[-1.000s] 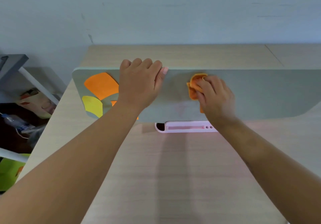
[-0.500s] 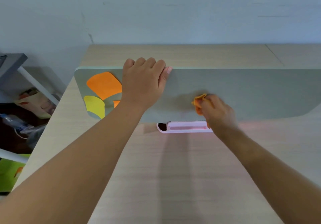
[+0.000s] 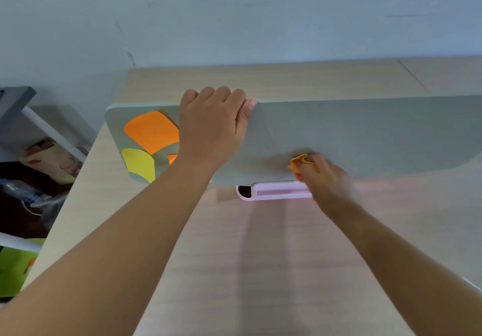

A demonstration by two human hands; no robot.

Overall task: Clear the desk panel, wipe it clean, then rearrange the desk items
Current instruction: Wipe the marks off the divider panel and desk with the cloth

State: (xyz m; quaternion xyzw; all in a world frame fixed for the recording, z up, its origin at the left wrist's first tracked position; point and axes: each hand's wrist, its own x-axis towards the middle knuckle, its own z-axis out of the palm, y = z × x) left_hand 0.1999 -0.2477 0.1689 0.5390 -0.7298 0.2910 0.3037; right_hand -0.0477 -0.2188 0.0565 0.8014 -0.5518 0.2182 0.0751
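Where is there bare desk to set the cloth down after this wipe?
Widest bare patch: the wooden desk nearest you, between both forearms, in front of the pink tray. Another bare strip lies behind the panel, up to the wall. Crowded at the panel's foot, where the right hand holds the orange cloth above the tray.

My left arm reaches straight forward, the left hand (image 3: pixel 212 124) knuckles-up with fingers hooked over the top edge of the desk panel (image 3: pixel 365 137). My right arm extends lower, the blurred right hand (image 3: pixel 323 176) bunched around an orange cloth (image 3: pixel 298 161).
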